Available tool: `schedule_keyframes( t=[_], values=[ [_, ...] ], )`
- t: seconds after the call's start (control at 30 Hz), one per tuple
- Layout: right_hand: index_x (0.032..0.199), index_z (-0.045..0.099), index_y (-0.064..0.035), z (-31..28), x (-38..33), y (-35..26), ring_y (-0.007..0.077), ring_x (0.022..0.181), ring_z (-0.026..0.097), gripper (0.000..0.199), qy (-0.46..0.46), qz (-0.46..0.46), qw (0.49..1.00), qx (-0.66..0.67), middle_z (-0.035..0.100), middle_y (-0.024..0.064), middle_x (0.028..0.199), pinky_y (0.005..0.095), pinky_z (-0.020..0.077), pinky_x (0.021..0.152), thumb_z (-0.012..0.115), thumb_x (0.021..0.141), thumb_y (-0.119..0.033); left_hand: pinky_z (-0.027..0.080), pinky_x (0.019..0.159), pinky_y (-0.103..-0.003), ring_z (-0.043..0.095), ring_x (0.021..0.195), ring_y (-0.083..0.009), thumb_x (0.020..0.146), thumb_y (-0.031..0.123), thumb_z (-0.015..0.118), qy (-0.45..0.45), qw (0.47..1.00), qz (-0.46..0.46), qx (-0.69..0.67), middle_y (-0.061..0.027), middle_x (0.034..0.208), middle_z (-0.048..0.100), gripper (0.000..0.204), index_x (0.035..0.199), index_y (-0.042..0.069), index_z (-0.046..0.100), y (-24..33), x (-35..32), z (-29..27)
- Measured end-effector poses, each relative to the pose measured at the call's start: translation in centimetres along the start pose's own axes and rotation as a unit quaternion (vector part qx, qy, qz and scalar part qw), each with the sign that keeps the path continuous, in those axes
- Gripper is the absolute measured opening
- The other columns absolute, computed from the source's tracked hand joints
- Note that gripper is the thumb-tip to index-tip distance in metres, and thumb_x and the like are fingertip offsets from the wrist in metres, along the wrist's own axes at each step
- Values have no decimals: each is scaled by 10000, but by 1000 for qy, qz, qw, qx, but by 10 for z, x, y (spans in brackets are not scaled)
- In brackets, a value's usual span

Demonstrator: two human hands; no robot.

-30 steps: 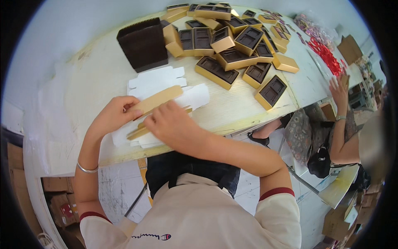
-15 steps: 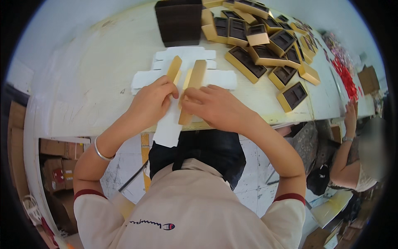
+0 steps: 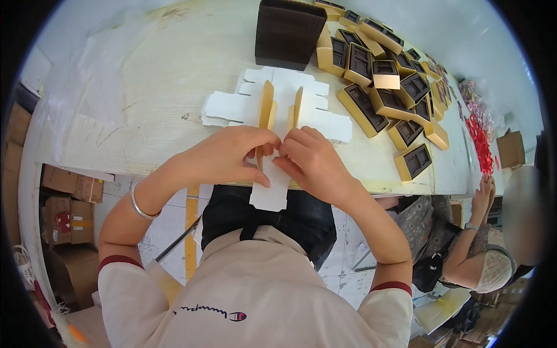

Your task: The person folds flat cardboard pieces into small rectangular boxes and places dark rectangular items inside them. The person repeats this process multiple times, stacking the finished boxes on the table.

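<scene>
A flat carton blank (image 3: 229, 107), white on its upper side, lies at the table's near edge with its end tab hanging over. Two narrow gold walls stand up along its middle strip, a left gold wall (image 3: 267, 107) and a right gold wall (image 3: 298, 107). My left hand (image 3: 238, 153) is closed around the near end of the left wall, its thumb low beside the white tab. Against the right wall's near end, my right hand (image 3: 313, 159) has its fingers bent in a pinch. Both hands hide the near corners of the blank.
Behind the blank stands a dark brown block (image 3: 290, 35). Gold boxes (image 3: 360, 110) with dark inserts are heaped to the right. Farther right lie red ribbons (image 3: 480, 145), near a co-worker's hands (image 3: 483, 191). Cardboard cartons (image 3: 72, 214) sit under the table at left.
My hands have come closer together at the near end of the blank. The two gold walls, tilted before, now stand more upright and parallel. The whole view has shifted slightly.
</scene>
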State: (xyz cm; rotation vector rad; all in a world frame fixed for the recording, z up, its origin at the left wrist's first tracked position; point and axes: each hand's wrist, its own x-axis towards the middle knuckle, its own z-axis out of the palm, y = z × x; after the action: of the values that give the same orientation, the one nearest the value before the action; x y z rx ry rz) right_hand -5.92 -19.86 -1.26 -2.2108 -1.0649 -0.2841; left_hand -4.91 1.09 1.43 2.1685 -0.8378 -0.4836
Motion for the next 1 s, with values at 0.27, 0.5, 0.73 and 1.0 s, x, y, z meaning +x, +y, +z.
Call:
schedule_keyframes(
  t=[0.27, 0.5, 0.73, 1.0],
  values=[
    [966, 558, -19, -17, -2, 2, 277, 822, 539, 229, -85, 183, 955, 218, 582, 128, 1006, 332, 463, 768, 705, 800, -79, 462, 616, -355, 599, 725, -283, 725, 257, 770, 128, 984, 104, 73, -92, 759, 612, 272, 826, 61, 611, -14, 16, 28],
    [1241, 553, -79, -22, -28, -22, 327, 1062, 548, 653, -46, -32, 992, -116, 485, 148, 1330, 399, 437, 909, 788, 642, -191, 454, 590, -363, 596, 665, -289, 732, 203, 756, 197, 979, 45, 0, -120, 704, 612, 226, 743, 20, 624, -15, 14, 36],
    [1243, 525, -46, 6, -23, 2, 305, 967, 565, 583, 80, -63, 995, -21, 584, 123, 1150, 378, 440, 877, 719, 694, -6, 388, 533, -317, 502, 577, -178, 844, 164, 686, 93, 995, 31, -31, -102, 655, 541, 212, 768, -24, 625, -21, 16, 17],
    [1196, 553, -41, 38, -25, 3, 253, 867, 546, 501, 233, 109, 931, 258, 549, 152, 1128, 301, 470, 799, 650, 735, 128, 388, 566, -272, 472, 627, -116, 899, 252, 650, 50, 994, -32, -94, -57, 701, 553, 287, 950, -19, 574, -12, 9, 6]
  ],
)
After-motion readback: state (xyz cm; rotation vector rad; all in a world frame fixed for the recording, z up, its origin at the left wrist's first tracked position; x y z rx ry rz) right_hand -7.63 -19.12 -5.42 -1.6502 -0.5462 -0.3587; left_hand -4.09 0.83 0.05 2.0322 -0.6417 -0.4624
